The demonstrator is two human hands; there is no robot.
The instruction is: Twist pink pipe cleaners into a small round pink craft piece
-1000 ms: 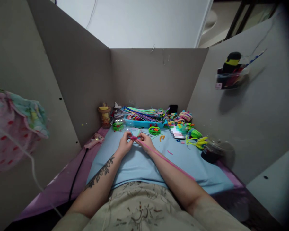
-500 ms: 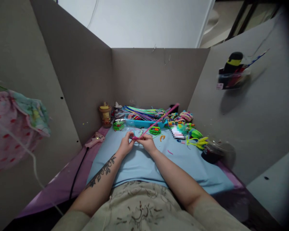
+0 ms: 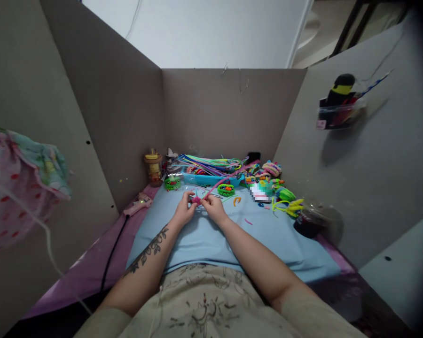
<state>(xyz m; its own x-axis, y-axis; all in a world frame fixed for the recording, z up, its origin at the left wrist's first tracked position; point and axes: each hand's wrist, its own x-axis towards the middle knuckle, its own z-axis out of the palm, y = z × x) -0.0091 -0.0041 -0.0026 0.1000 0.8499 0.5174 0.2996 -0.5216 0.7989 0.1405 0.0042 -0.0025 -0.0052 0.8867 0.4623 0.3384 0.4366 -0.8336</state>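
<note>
Both hands meet over the light blue cloth point(image 3: 211, 244), near the middle of the table. My left hand point(image 3: 185, 209) pinches a small bunched end of a pink pipe cleaner point(image 3: 216, 184). Right beside it, my right hand point(image 3: 214, 207) is closed on the same pipe cleaner, whose long free end slants up to the right. A green fuzzy piece point(image 3: 226, 189) with orange bits lies just beyond my right hand. Short offcuts rest to the right, an orange curl point(image 3: 237, 201) and a pink strip point(image 3: 248, 221).
A blue tray point(image 3: 211, 180) heaped with pipe cleaners point(image 3: 211, 163) stands at the back. Colourful fuzzy pieces point(image 3: 272, 169) and a dark tub point(image 3: 308, 225) are at right. A pink glue gun point(image 3: 139, 204) and a cup point(image 3: 153, 169) are at left. Grey panels enclose the table.
The pink pipe cleaner's free end has dropped from a steep, straight slant to a lower, curved line. My hands stay close together in nearly the same place.
</note>
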